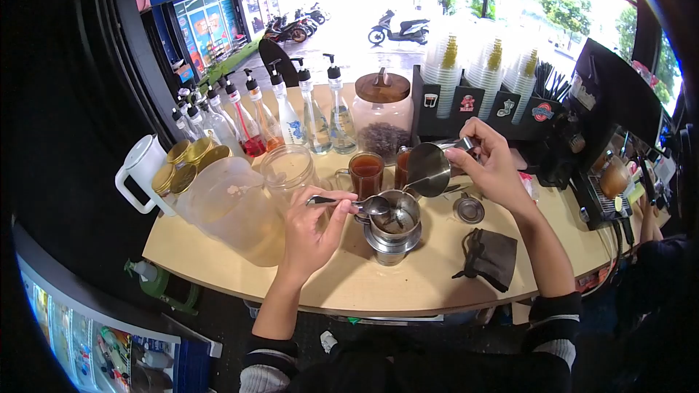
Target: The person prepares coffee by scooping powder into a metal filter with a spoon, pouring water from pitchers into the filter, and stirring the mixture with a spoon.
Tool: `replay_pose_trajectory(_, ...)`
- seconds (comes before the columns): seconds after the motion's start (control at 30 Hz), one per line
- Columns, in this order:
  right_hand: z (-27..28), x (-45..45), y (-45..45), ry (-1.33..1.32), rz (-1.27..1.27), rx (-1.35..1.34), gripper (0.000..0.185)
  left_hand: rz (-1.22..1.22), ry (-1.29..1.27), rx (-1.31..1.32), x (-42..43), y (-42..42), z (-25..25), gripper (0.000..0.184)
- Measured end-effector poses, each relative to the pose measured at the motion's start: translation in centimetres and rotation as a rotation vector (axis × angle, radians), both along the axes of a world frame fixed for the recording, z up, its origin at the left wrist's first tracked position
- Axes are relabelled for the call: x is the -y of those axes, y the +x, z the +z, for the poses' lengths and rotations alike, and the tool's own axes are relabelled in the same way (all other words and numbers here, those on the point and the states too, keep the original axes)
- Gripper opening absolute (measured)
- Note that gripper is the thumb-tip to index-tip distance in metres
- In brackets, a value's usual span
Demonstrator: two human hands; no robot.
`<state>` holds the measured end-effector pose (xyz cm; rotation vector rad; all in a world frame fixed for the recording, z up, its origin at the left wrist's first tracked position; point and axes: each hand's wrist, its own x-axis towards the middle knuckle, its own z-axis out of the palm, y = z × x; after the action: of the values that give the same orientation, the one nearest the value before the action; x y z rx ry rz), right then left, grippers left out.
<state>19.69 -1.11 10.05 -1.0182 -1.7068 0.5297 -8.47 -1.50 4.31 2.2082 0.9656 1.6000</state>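
My left hand (314, 231) is closed on the handle of a metal spoon (375, 206), whose bowl hangs over the rim of a metal drip coffee filter (395, 220). The filter sits on top of a glass (390, 255) near the table's front edge. In my right hand (489, 164) is the handle of a small steel pitcher (428, 170), tilted with its mouth toward the filter. Whether liquid is flowing from it I cannot tell. Just behind stands a glass mug of reddish-brown drink (365, 173), with a second mug partly hidden by the pitcher.
A round metal lid (468, 209) and a dark drawstring pouch (495, 256) lie on the right. Large plastic jugs (229, 204) and a clear jar (289, 167) crowd the left. Pump bottles (313, 120), a wooden-lidded jar (382, 116) and a cup rack (466, 113) line the back.
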Motion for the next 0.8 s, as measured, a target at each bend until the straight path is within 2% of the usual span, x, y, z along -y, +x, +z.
replay_pose_trajectory(0.13, -0.2, -0.2, -1.0, -0.013, 0.04, -0.039, 0.025, 0.008, 0.023, -0.006, 0.0, 0.1, 0.1, 0.01)
replay_pose_trajectory(0.2, -0.4, -0.2, -1.5, -0.069, 0.124, -0.198, 0.024, 0.025, 0.057, -0.013, 0.1, 0.2, 0.1, 0.01)
replay_pose_trajectory(0.33, -2.1, -1.4, -0.3, -0.016, 0.146, -0.224, 0.023, 0.075, 0.122, -0.053, 0.3, 0.2, 0.1, 0.01)
replay_pose_trajectory(0.4, -2.2, -1.1, 0.4, -0.081, 0.152, -0.344, 0.022, 0.09, 0.158, -0.087, 0.5, 0.1, 0.3, 0.011)
replay_pose_trajectory(0.47, -3.1, -1.1, 1.9, -0.104, 0.143, -0.35, 0.022, 0.104, 0.196, -0.125, 0.8, 0.2, 0.7, 0.012)
replay_pose_trajectory(0.57, -5.9, -1.8, 4.5, -0.069, 0.114, -0.319, 0.022, 0.135, 0.182, -0.115, 1.7, 0.6, 1.5, 0.011)
replay_pose_trajectory(0.67, -8.6, -1.1, 6.1, -0.355, 0.098, -0.396, 0.021, 0.147, 0.206, -0.15, 2.2, 1.3, 1.6, 0.011)
replay_pose_trajectory(0.73, -12.5, -2.4, 7.2, -0.357, 0.099, -0.431, 0.018, 0.172, 0.228, -0.162, 2.3, 1.9, 0.9, 0.014)
replay_pose_trajectory(0.8, -14.2, -2.6, 7.4, -0.397, 0.172, -0.531, 0.016, 0.207, 0.235, -0.165, 2.6, 2.5, 0.5, 0.014)
